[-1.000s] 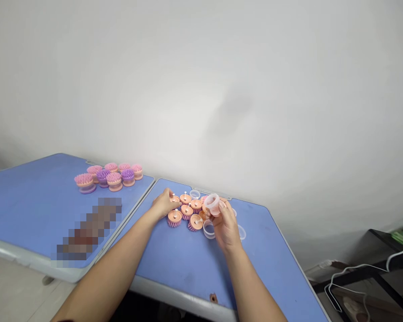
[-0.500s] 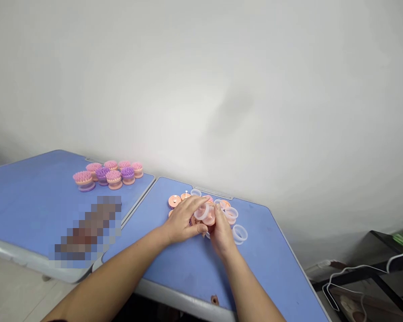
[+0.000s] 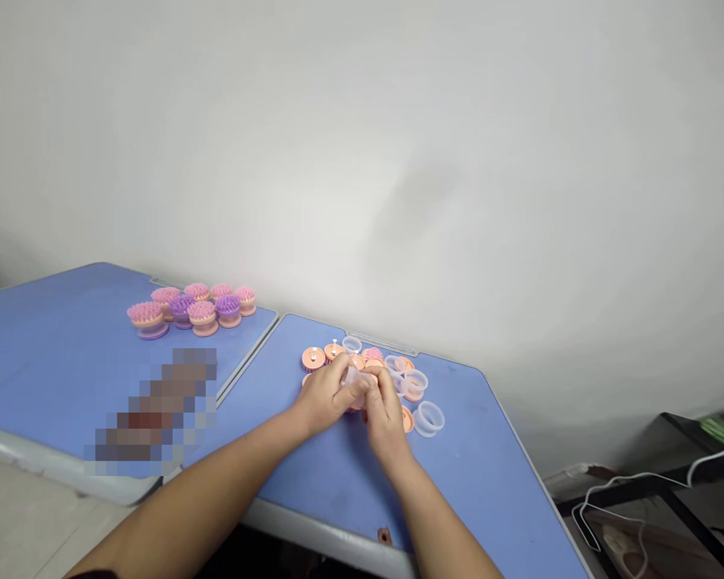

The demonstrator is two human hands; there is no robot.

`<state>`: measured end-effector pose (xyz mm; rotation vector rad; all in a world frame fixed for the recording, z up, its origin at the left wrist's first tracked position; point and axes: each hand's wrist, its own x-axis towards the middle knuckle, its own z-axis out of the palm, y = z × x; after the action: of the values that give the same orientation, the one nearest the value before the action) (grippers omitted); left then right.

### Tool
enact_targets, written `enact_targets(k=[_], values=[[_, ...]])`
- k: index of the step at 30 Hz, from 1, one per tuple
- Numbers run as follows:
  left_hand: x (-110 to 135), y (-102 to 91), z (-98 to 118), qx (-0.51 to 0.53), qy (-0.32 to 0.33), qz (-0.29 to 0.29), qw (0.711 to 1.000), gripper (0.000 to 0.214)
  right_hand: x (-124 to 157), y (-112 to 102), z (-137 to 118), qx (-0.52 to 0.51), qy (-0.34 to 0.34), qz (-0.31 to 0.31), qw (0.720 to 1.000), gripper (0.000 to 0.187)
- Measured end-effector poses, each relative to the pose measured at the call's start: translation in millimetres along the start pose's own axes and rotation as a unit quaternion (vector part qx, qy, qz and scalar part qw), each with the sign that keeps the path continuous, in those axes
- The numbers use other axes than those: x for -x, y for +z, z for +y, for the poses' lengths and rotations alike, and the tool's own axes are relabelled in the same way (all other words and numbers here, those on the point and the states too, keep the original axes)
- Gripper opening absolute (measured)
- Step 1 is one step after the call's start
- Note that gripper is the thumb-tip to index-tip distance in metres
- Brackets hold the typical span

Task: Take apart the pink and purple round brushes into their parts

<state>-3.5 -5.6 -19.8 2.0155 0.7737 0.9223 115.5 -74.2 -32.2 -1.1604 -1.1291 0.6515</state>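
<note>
Reporting from my remote station on the head view, left to right. On the left blue worktop (image 3: 48, 338), a tight group of round bristle brushes (image 3: 187, 310), pink and purple on peach bases, stands bristles up near the wall edge. Grouped there, they sit well apart from the hands' working area. A pixelated patch (image 3: 157, 410) covers part of this worktop; I cannot report what lies beneath it.

The right blue worktop (image 3: 458, 474) adjoins it and carries the working pile. Peach brush bases (image 3: 313, 359) lie close together, with a white pin (image 3: 334, 346) upright on at least one, which keeps them within easy reach of the hands. A clear plastic ring (image 3: 351, 344) lies at the far side of the pile.

The left hand (image 3: 322, 394) and right hand (image 3: 386, 418) are together over the pile, both closed on a translucent plastic ring (image 3: 357, 378). Held between them, it is braced from both sides. Fingers hide much of it, and I cannot tell whether it is seated on another part.

More clear plastic rings (image 3: 428, 418) lie just right of the hands, set beside the pile. Beyond the worktop, a white cable (image 3: 615, 490) hangs across a black metal frame (image 3: 669, 498).
</note>
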Motion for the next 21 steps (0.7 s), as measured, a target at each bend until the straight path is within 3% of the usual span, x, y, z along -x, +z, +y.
enact_targets(k=[4,10,14,17,21], values=[[-2.9,1.5,0.8,0.076,-0.007,0.04,0.996,0.059,0.6,-0.3,-1.2,0.062,-0.049,-0.015,0.997,0.028],[-2.9,0.3,4.8,0.204,-0.071,0.032,0.976,0.057,0.4,-1.7,-0.2,0.118,-0.132,-0.042,0.983,0.052],[-3.3,-1.2,5.5,0.195,-0.062,0.062,0.977,0.047,-5.3,-6.8,0.4,0.049,-0.043,-0.008,0.998,0.071],[-3.7,-1.2,4.5,0.156,-0.049,0.069,0.984,0.036,-12.0,-13.8,-1.2,0.003,0.036,-0.036,0.999,0.041],[-4.9,-1.1,4.1,0.128,-0.024,0.055,0.99,0.028,-16.7,-19.0,-7.0,-0.021,0.088,-0.109,0.99,0.037]])
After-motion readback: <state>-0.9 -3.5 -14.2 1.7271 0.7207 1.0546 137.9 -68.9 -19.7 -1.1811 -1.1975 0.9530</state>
